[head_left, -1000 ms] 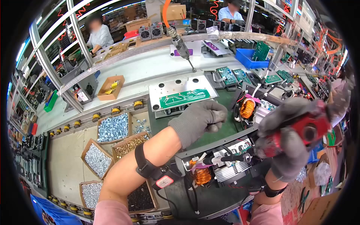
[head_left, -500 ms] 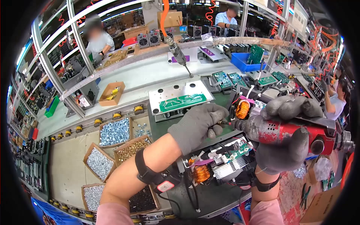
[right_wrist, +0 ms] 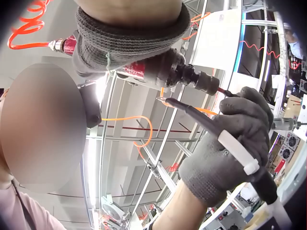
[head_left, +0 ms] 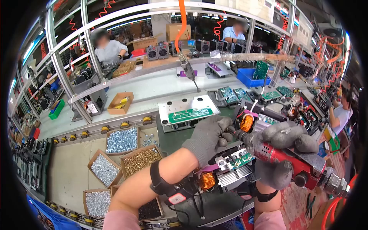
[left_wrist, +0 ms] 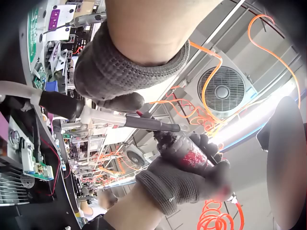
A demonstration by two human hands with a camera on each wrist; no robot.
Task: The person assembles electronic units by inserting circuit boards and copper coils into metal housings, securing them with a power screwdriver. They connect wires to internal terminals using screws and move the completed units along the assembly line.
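Above and to the right of the finned heat sink, the gloved right hand has its fingers wrapped round a red power driver. Just beyond the heat sink, the gloved left hand pinches the tip of the driver's bit in curled fingers, which hide its end. A copper coil sits just left of the heat sink, with a green circuit board farther beyond it.

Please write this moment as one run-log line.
right hand: grips red drill; left hand: curled at its bit; green board: beyond left hand
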